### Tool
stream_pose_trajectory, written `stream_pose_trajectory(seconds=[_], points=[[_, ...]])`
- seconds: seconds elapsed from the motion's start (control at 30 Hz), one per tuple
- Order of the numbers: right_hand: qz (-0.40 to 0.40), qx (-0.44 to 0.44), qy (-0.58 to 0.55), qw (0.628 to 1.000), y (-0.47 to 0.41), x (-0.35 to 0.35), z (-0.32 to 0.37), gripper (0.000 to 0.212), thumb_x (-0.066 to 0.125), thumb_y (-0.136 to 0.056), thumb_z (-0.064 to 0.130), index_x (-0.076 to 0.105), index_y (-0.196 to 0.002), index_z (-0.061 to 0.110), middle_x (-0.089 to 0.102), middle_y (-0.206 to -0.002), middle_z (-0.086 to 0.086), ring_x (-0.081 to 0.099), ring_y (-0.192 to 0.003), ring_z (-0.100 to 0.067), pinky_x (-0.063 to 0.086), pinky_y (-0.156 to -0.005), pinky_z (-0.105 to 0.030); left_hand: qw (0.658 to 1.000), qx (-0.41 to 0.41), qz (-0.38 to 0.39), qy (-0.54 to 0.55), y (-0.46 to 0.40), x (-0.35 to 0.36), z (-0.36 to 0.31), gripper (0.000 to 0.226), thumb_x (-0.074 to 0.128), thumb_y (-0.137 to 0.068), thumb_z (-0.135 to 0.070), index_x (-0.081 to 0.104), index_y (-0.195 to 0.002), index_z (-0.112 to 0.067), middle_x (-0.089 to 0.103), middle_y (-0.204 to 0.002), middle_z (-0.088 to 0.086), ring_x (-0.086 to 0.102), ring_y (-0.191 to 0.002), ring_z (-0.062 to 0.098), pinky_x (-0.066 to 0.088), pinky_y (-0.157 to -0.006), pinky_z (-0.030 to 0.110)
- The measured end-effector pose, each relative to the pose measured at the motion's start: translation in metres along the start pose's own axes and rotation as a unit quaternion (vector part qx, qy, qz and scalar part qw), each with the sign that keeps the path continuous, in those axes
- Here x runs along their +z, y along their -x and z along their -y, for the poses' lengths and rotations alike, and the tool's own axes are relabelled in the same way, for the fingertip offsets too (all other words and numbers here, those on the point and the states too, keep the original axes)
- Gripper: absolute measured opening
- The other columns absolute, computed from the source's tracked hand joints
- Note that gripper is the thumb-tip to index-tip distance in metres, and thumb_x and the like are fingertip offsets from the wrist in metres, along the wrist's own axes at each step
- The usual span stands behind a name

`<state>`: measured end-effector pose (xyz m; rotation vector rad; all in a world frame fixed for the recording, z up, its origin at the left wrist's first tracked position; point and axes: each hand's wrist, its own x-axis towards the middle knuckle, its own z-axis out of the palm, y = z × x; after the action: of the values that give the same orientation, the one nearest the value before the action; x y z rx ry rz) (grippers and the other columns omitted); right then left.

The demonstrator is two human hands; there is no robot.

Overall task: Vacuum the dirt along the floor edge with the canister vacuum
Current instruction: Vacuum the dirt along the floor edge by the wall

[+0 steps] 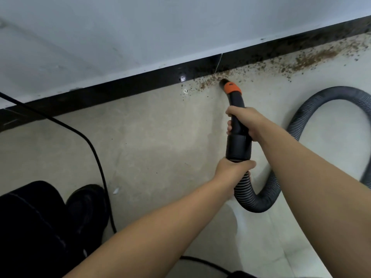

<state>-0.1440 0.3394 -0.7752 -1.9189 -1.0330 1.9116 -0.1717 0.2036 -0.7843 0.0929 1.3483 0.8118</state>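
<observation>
Glossy black plastic handle [237,125] with orange collar [232,88]; ribbed grey plastic hose [259,201] lying on smooth, matt beige floor [160,141]; granular brown dirt [307,59].

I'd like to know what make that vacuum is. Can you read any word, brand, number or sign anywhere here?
None can be read.
Orange collar on the vacuum nozzle: one small dark mark, too blurred to read.
Ribbed hose, black cable, dark baseboard, wall: no lettering shows.
</observation>
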Motion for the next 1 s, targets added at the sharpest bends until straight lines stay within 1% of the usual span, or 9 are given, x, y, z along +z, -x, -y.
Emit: stream_pose_trajectory(seconds=[0.1, 0.2, 0.27, 0.4, 0.5, 0.63, 0.73, 0.83, 1.0], points=[[0.051, 0.006, 0.053, 0.997, 0.005, 0.019, -0.001, 0.012, 0.058, -0.087, 0.011, 0.046, -0.088, 0.007, 0.051, -0.055, -0.008, 0.050, -0.040, -0.018, 0.050, -0.048, -0.028, 0.999, -0.009, -0.013, 0.043, 0.009, -0.007, 0.009, 0.015, 0.072, -0.078, -0.011, 0.057, -0.082, -0.012, 0.058, -0.067, 0.008, 0.056, -0.059, 0.021, 0.049, -0.064, 0.030], [0.090, 0.012, 0.067, 0.994, 0.011, 0.037, -0.008, 0.012, 0.058, -0.087, 0.010, 0.046, -0.088, 0.008, 0.051, -0.055, -0.008, 0.050, -0.041, -0.020, 0.050, -0.049, -0.029, 0.997, -0.008, -0.038, 0.070, 0.020, -0.017, 0.017, 0.017, 0.072, -0.079, -0.011, 0.059, -0.090, -0.011, 0.059, -0.069, 0.007, 0.058, -0.062, 0.020, 0.050, -0.064, 0.031], [0.105, 0.011, 0.071, 0.992, 0.016, 0.047, -0.011, 0.012, 0.057, -0.087, 0.009, 0.045, -0.088, 0.008, 0.050, -0.056, -0.009, 0.049, -0.042, -0.020, 0.049, -0.048, -0.029, 0.996, -0.006, -0.051, 0.077, 0.025, -0.023, 0.021, 0.020, 0.072, -0.078, -0.011, 0.060, -0.094, -0.011, 0.061, -0.070, 0.007, 0.059, -0.064, 0.021, 0.052, -0.068, 0.034], [0.121, 0.001, 0.073, 0.990, 0.022, 0.064, -0.016, 0.011, 0.056, -0.088, 0.008, 0.045, -0.089, 0.007, 0.049, -0.059, -0.010, 0.049, -0.042, -0.020, 0.049, -0.047, -0.028, 0.994, -0.004, -0.071, 0.088, 0.029, -0.036, 0.026, 0.019, 0.073, -0.077, -0.011, 0.061, -0.092, -0.011, 0.063, -0.070, 0.007, 0.060, -0.065, 0.023, 0.053, -0.074, 0.038], [0.105, -0.004, 0.070, 0.992, 0.020, 0.071, -0.015, 0.010, 0.056, -0.088, 0.009, 0.046, -0.089, 0.007, 0.050, -0.060, -0.010, 0.050, -0.043, -0.020, 0.049, -0.048, -0.028, 0.995, -0.002, -0.063, 0.072, 0.028, -0.045, 0.022, 0.022, 0.072, -0.078, -0.011, 0.061, -0.097, -0.009, 0.063, -0.068, 0.008, 0.061, -0.061, 0.021, 0.054, -0.070, 0.036], [0.046, -0.011, 0.013, 0.999, 0.007, 0.058, -0.005, 0.011, 0.056, -0.089, 0.009, 0.046, -0.088, 0.006, 0.049, -0.060, -0.011, 0.049, -0.039, -0.019, 0.049, -0.045, -0.028, 1.000, -0.001, -0.022, 0.022, 0.016, -0.049, 0.000, 0.017, 0.071, -0.080, -0.010, 0.059, -0.092, -0.007, 0.059, -0.064, 0.009, 0.057, -0.054, 0.018, 0.050, -0.054, 0.024], [0.009, -0.012, -0.034, 0.999, -0.005, 0.039, 0.004, 0.011, 0.057, -0.088, 0.009, 0.047, -0.089, 0.004, 0.050, -0.060, -0.011, 0.049, -0.036, -0.018, 0.049, -0.043, -0.026, 1.000, 0.004, 0.002, -0.022, 0.003, -0.044, -0.017, 0.017, 0.071, -0.081, -0.010, 0.058, -0.091, -0.007, 0.058, -0.064, 0.008, 0.056, -0.052, 0.017, 0.049, -0.051, 0.022], [-0.012, -0.010, -0.048, 0.999, -0.016, 0.023, 0.013, 0.012, 0.057, -0.087, 0.010, 0.048, -0.092, 0.004, 0.051, -0.059, -0.010, 0.051, -0.036, -0.018, 0.051, -0.045, -0.026, 0.999, 0.007, 0.026, -0.044, -0.009, -0.034, -0.030, 0.014, 0.070, -0.081, -0.008, 0.056, -0.083, -0.009, 0.056, -0.062, 0.008, 0.055, -0.050, 0.017, 0.047, -0.048, 0.021], [-0.030, -0.008, -0.065, 0.997, -0.031, 0.003, 0.026, 0.012, 0.058, -0.087, 0.010, 0.047, -0.088, 0.005, 0.052, -0.049, -0.007, 0.050, -0.035, -0.018, 0.051, -0.044, -0.026, 0.998, 0.016, 0.043, -0.053, -0.026, -0.017, -0.044, 0.015, 0.069, -0.081, -0.007, 0.055, -0.081, -0.010, 0.053, -0.064, 0.008, 0.053, -0.051, 0.017, 0.047, -0.045, 0.019]])
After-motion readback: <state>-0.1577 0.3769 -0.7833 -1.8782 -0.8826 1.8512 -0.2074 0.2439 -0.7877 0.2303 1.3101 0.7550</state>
